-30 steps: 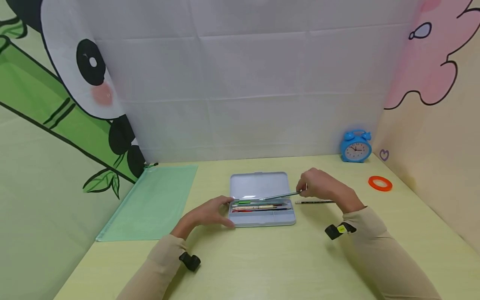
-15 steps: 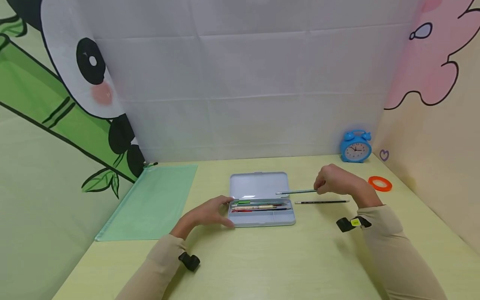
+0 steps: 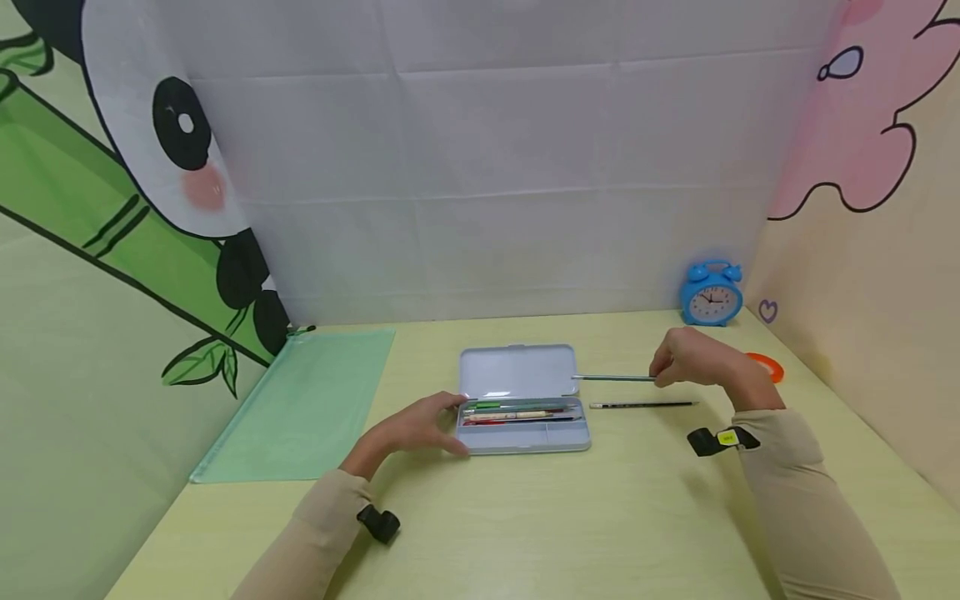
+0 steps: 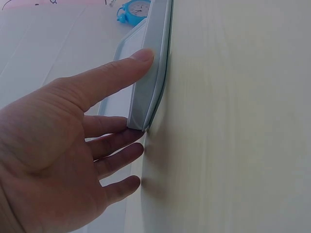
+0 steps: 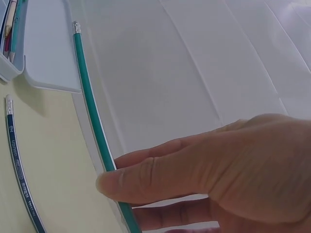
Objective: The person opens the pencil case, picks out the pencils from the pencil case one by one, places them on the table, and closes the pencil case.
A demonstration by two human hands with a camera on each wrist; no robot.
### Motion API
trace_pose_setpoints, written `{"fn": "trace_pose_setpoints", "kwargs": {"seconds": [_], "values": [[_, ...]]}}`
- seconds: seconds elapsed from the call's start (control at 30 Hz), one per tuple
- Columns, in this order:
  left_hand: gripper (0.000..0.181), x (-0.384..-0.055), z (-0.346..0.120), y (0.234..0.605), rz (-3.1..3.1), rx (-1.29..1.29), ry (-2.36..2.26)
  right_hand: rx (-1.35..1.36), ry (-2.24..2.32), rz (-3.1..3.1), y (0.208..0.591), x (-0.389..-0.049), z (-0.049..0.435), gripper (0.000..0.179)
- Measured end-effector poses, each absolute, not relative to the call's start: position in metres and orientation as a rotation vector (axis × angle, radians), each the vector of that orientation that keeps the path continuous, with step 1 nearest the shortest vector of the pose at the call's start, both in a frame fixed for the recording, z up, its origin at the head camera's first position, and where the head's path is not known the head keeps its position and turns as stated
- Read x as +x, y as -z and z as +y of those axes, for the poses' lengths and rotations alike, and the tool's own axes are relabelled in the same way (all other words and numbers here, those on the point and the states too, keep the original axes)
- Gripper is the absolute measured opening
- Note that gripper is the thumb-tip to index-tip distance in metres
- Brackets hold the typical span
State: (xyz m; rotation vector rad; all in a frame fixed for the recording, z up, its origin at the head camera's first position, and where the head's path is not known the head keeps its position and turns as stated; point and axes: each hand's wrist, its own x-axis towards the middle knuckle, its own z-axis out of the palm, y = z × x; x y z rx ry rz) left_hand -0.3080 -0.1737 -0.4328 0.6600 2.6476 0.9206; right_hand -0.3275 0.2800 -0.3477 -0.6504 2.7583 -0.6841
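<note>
A pale, flat pencil case [image 3: 567, 435] lies on the table with its lid [image 3: 517, 367] swung back. Several pencils and pens [image 3: 517, 414] rest inside. My left hand [image 3: 416, 425] holds the case by its left end; in the left wrist view the thumb [image 4: 142, 56] presses on the case's front wall and the fingertips touch its corner. To the right of the lid, my right hand [image 3: 697, 362] pinches a green pencil [image 5: 92, 92] between thumb and fingers, its eraser end pointing left. A dark pencil [image 3: 643, 405] lies on the table just below it.
A blue alarm clock [image 3: 712, 293] stands at the back right corner. Behind my right wrist, a ring of orange [image 3: 772, 367] is partly hidden. A green translucent zip pouch [image 3: 315, 400] lies flat on the left. A white sheet [image 3: 487, 167] hangs behind the table.
My right hand has drawn the green pencil rightward, away from over the case, and the dark pencil now shows along its full length. The left hand stays at the case.
</note>
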Motion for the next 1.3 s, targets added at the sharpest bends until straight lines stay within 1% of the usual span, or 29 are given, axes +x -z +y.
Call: {"fn": "trace_pose_setpoints", "kwargs": {"seconds": [0.53,1.0,1.3], "values": [[0.091,-0.309,-0.172,0.433,2.648,0.671,-0.918,-0.522,0.625,2.722,0.37,-0.338,0.298,0.01],[0.091,-0.309,-0.171,0.433,2.65,0.663,-0.916,-0.575,0.61,2.745,0.391,-0.353,0.306,0.011],[0.091,-0.309,-0.171,0.433,2.658,0.649,-0.909,-0.541,0.621,2.73,0.396,-0.355,0.304,0.014]]}}
